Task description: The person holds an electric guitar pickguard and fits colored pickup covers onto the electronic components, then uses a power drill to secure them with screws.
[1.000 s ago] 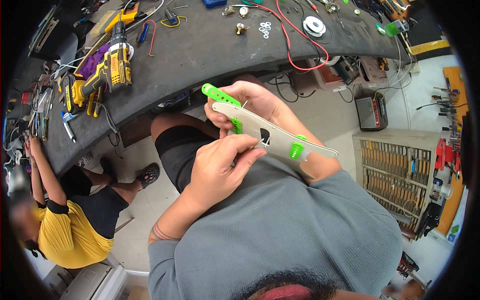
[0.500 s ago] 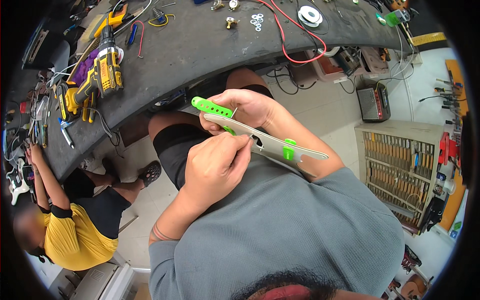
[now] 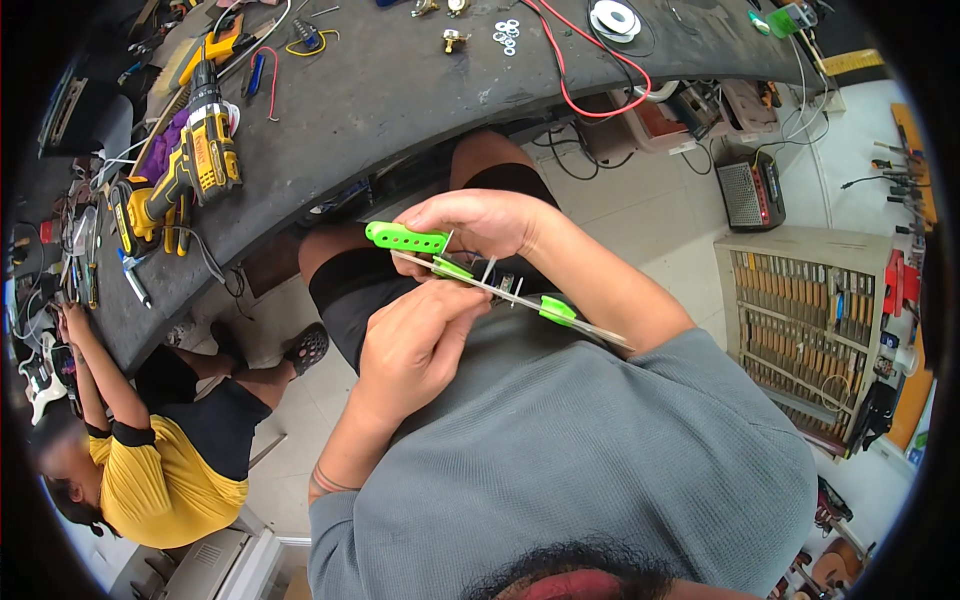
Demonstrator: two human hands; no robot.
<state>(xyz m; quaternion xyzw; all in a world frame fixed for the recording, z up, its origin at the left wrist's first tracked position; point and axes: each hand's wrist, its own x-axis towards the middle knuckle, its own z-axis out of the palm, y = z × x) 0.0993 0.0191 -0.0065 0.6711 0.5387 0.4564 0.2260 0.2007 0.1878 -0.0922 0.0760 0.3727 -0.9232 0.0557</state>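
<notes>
My right hand (image 3: 485, 217) is closed around the far end of a thin pale guitar pickguard (image 3: 590, 329), held nearly edge-on above my lap. Along it sit a green pickup cover (image 3: 405, 238) with a row of holes, a second green cover (image 3: 452, 268) and a third green cover (image 3: 557, 310). Between the last two, a small metal component (image 3: 508, 286) sticks out beyond the pickguard. My left hand (image 3: 420, 335) is pinched closed on the near side, fingertips against the pickguard beside that component. Whatever lies between those fingertips is hidden.
The dark workbench (image 3: 340, 110) curves ahead, bearing a yellow-black drill (image 3: 205, 150), a red cable (image 3: 563, 85), washers (image 3: 508, 38) and a white spool (image 3: 614, 18). A co-worker in yellow (image 3: 175, 475) sits at left. An amplifier (image 3: 748, 192) and tool cabinet (image 3: 735, 245) stand right.
The pickguard has tilted from showing its pale face to nearly edge-on, bringing the metal component into view. My right hand has shifted slightly nearer, and the left slightly left.
</notes>
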